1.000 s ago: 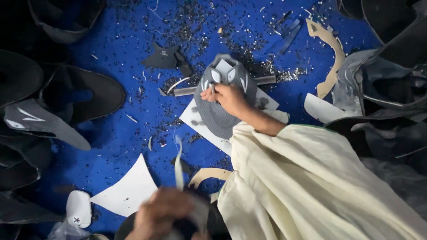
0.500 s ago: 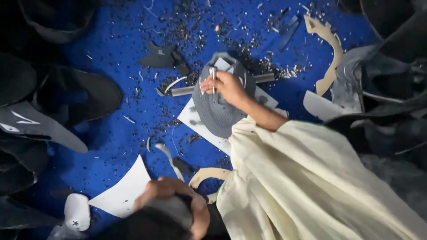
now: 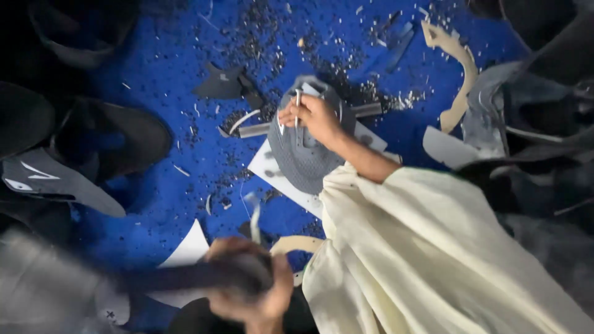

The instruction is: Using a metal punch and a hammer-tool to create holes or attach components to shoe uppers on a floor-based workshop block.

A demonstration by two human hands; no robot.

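The big blue mat has no boxes or bins on it, only scraps; the grey mesh shoe piece lies in the middle on a white sheet. It looks light, soft and bendy, so the edge is the best place to pinch it. The right hand pinches a thin silver pen over it; the blurry left hand is closed on a dark floppy piece.

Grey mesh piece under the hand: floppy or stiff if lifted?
The grey mesh piece is probably floppy: it looks thin and lies flat on the white sheet. Likely light too. The right hand pins it, so it may slide when pushed.
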